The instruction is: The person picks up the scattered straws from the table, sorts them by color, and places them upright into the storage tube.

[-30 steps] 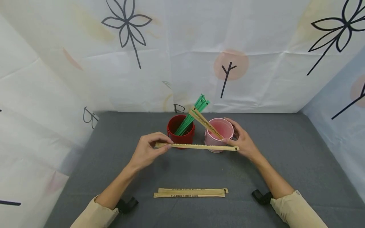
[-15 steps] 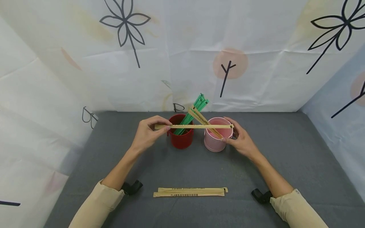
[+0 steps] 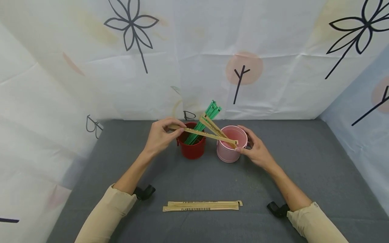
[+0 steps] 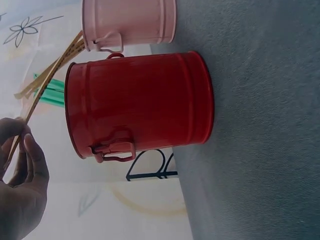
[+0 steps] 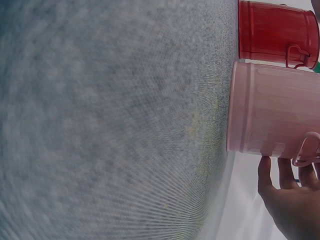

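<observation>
My left hand (image 3: 162,136) pinches one end of a paper-wrapped straw (image 3: 197,132) between thumb and fingers. The straw reaches right across the red bucket, its far end dipping over the mouth of the pink bucket (image 3: 228,155). Around the pink bucket's right side my right hand (image 3: 258,152) grips, thumb at the front rim; the right wrist view shows the fingertips against its wall. Tan wrapped straws (image 3: 209,123) lean out of the pink bucket toward the left. Several green wrapped sticks (image 3: 212,109) stand tilted in the red bucket (image 3: 193,152). Both buckets sit upright, side by side.
A few more tan wrapped straws (image 3: 200,206) lie flat near the front of the grey table (image 3: 127,145). Behind and at the sides hangs a white patterned cloth (image 3: 194,67). Black wrist mounts show on both forearms.
My left hand has raised the straw away from me and tilted it, so its right end now points down over the pink bucket. My right hand has stayed on that bucket.
</observation>
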A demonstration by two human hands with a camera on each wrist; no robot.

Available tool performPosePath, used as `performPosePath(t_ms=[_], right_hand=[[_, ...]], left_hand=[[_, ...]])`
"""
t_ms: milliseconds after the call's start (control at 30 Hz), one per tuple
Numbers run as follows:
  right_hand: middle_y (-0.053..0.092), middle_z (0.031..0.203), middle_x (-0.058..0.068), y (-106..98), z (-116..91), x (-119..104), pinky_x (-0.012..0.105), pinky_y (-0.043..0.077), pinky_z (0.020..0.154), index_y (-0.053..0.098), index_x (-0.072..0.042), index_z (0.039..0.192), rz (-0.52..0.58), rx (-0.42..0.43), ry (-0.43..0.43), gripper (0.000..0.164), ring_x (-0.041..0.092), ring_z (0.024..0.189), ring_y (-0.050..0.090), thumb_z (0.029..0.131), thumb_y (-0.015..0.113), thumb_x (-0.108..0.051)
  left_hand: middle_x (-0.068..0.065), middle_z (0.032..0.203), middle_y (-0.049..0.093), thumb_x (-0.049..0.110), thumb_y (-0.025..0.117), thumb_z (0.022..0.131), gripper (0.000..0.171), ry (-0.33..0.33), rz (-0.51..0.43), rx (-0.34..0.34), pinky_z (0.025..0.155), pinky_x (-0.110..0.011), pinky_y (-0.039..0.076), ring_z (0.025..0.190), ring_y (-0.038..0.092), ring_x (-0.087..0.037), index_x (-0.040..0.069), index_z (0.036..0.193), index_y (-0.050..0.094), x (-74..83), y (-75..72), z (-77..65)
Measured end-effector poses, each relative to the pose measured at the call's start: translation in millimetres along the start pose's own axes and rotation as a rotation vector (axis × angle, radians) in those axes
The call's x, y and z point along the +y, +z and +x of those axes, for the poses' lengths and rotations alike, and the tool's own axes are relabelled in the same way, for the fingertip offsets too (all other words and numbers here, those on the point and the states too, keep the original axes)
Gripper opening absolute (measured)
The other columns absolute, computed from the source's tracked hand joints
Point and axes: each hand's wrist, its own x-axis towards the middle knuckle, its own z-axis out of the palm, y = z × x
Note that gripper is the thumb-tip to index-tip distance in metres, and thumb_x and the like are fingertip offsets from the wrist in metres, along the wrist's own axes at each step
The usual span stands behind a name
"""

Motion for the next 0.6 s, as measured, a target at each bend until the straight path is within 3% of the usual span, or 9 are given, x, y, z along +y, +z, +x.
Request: performPosePath(t_ms=[67,167,333,600], right_hand=[[0.044,0.147,0.015,0,0,1,0.018,0.041,0.099,0.034,-0.012,0.154,0.002,0.001,-0.002,0.081,0.028,0.128,0.047,0.086,0.076,-0.002],[0.044,0.147,0.013,0,-1,1,0.018,0.041,0.1,0.034,-0.013,0.154,0.01,0.001,0.001,0.081,0.027,0.128,0.047,0.086,0.076,-0.002],[0.045,0.147,0.014,0,-1,3,0.022,0.042,0.1,0.034,-0.013,0.154,0.016,0.001,0.002,0.081,0.028,0.127,0.048,0.086,0.076,-0.002],[0.045,0.147,0.012,1,-1,2,0.029,0.043,0.102,0.034,-0.015,0.154,0.024,0.002,0.013,0.081,0.029,0.128,0.048,0.086,0.076,-0.002]], left_hand=[[-0.016,0.098,0.07,-0.006,0.07,0.088,0.01,-0.002,0.017,-0.003,0.068,-0.028,0.053,0.082,0.066,-0.021,-0.005,0.098,0.073,7.5,0.9,3.3],[-0.016,0.098,0.07,-0.005,0.072,0.087,0.016,-0.005,0.006,-0.011,0.066,-0.027,0.053,0.081,0.067,-0.022,-0.006,0.103,0.069,-3.0,6.8,8.8],[-0.015,0.099,0.069,-0.003,0.074,0.086,0.026,-0.03,-0.112,-0.035,0.073,-0.029,0.057,0.085,0.068,-0.021,-0.003,0.108,0.062,-24.5,20.2,17.3],[-0.012,0.1,0.07,0.002,0.076,0.086,0.02,-0.031,-0.209,-0.053,0.08,-0.034,0.058,0.088,0.072,-0.022,0.002,0.104,0.066,-25.4,37.3,26.6]])
